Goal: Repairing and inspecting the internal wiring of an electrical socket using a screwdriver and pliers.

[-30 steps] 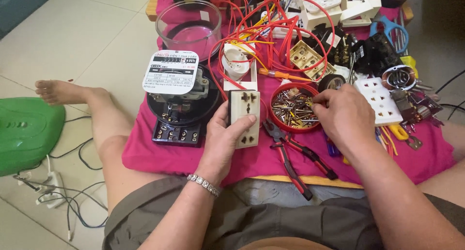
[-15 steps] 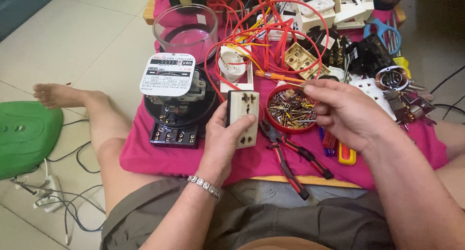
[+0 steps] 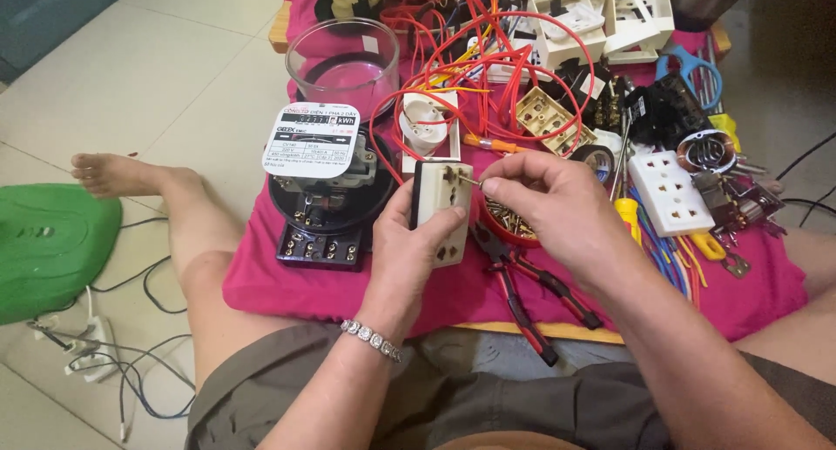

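Pink cloth [image 3: 287,280] over tiled floor [image 3: 174,75].

left hand [image 3: 409,254] gripped cream socket [image 3: 442,210] at frame centre | right hand [image 3: 557,210] pinched small screw [image 3: 471,182] against socket top | red screw dish [image 3: 509,223] just behind | black-red pliers [image 3: 527,289] lower centre | electricity meter [image 3: 322,184] centre-left

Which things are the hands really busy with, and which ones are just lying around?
In use:
- left hand holds the cream socket
- right hand pinches a small screw at the socket
- red bowl of screws, just under the right hand

Lying about:
- electric meter
- pliers
- clear dome cover
- white multi-socket
- red wires
- green plastic seat
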